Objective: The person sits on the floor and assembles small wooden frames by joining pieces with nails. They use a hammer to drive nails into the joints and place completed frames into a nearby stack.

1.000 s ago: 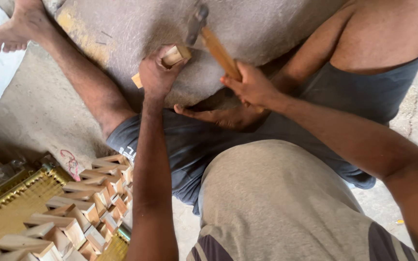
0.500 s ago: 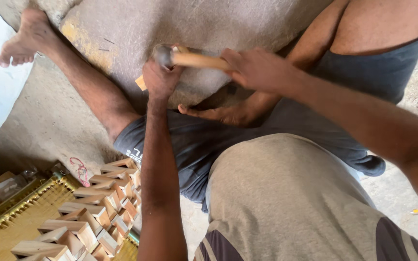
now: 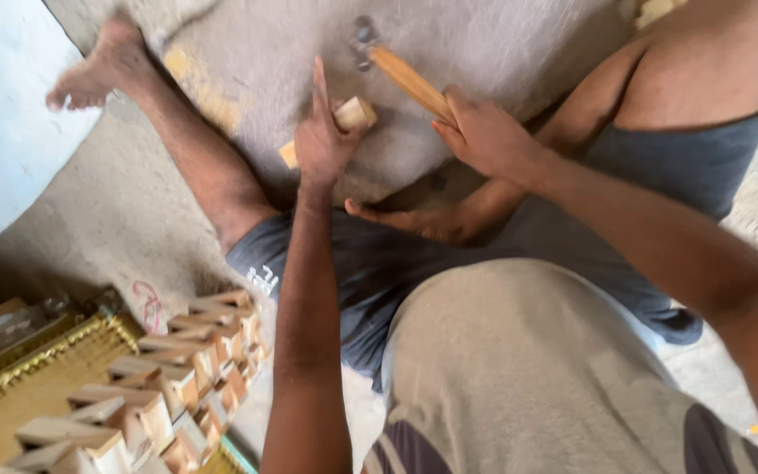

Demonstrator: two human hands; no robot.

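My left hand (image 3: 325, 140) holds a short wooden piece (image 3: 350, 115) down on a large grey stone slab (image 3: 502, 44), with the forefinger stretched out. My right hand (image 3: 484, 136) grips the wooden handle of a hammer (image 3: 407, 79). Its metal head (image 3: 363, 37) is lifted a little above and beyond the wooden piece. I sit on the ground with my legs bent around the slab, one bare foot (image 3: 103, 70) out to the left.
A pile of cut wooden moulding pieces (image 3: 177, 369) lies at the lower left beside a gold ornate frame strip (image 3: 37, 369). The rough concrete floor (image 3: 107, 219) lies beneath. A pale blue sheet (image 3: 2, 114) is at the left edge.
The hammer came down onto the wooden piece half a second ago and is now raised again. The camera view has shifted slightly.
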